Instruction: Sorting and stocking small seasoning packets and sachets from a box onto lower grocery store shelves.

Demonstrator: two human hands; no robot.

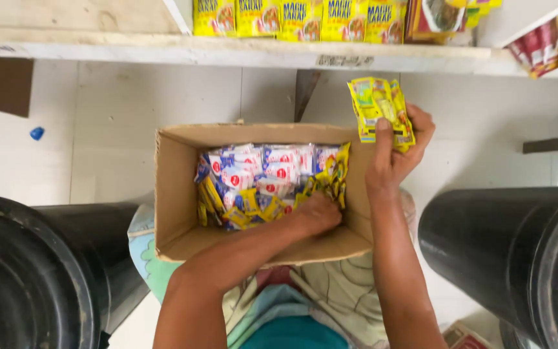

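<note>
Your left hand [318, 213] is down inside the cardboard box [175, 194], fingers curled shut into the pile of small sachets [259, 178]. Knuckles face up, so can't tell exactly which pkt it has, but it's closed on the yellow sachets [330, 178] at the box's right side. White/blue/red pkts lie just beyond and to the left of that hand; more yellow ones sit left of it, by the box wall.

Your right hand [398, 145] is raised above and to the right of the box, outside its rim. It's clamped shut on a bunch of yellow sachets [379, 110], thumb across the front, fingers wrapped behind. Bunch sticks up past the fingertips, fanned a bit.

Box rests on your lap, over patterned cloth [337, 291], open top facing you.

Beyond the right hand: white shelf [227, 52] w/ a row of yellow packets [298, 18] standing on it. Red packets [540, 48] further right on the shelf.

1 black drum [505, 258] just right of your right forearm, another black drum [40, 271] left of your left arm. Small blue cap [37, 133] on the floor, well left of the box.
</note>
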